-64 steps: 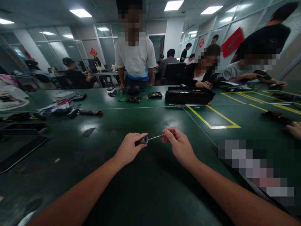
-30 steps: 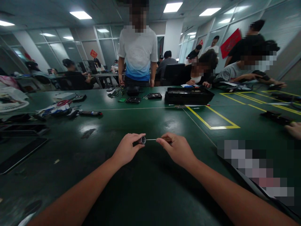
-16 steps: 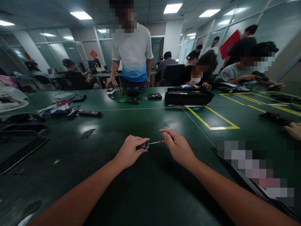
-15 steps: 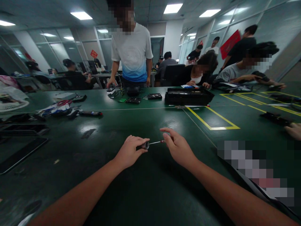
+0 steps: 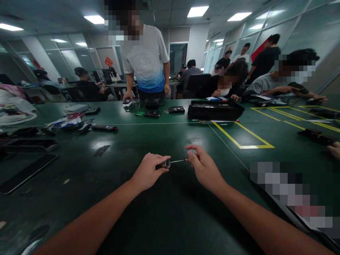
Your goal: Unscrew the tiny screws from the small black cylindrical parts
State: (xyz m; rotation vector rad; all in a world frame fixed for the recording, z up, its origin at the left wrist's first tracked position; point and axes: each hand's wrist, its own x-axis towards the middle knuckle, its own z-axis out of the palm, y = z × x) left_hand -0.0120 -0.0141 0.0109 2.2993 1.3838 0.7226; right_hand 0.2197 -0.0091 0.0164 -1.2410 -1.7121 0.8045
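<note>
My left hand (image 5: pixel 147 172) is closed around a small dark cylinder (image 5: pixel 166 163), whose ringed, metallic-looking open end faces right. Held in my right hand (image 5: pixel 203 165) is a slim screwdriver (image 5: pixel 178 161) with a thin metal shaft and a reddish handle end. Its shaft points left, with the tip at the cylinder's open end; whether it goes inside is too small to tell. The thumb and a finger of my right hand pinch the handle, most of which is hidden. Both hands are just above the green table (image 5: pixel 159 219).
A black tablet-like panel (image 5: pixel 29 173) lies left, below a pile of tools and cables (image 5: pixel 65 124) and a dark pen-shaped tool (image 5: pixel 105 128). A long black case (image 5: pixel 215 110) and circuit boards (image 5: pixel 152 114) are farther back. Across the table stands a person in a white-and-blue shirt (image 5: pixel 145 60).
The view has shifted slightly, so things appear a little farther right. The person across the table leans more to the left. My hands keep the same hold on the cylinder and screwdriver.
</note>
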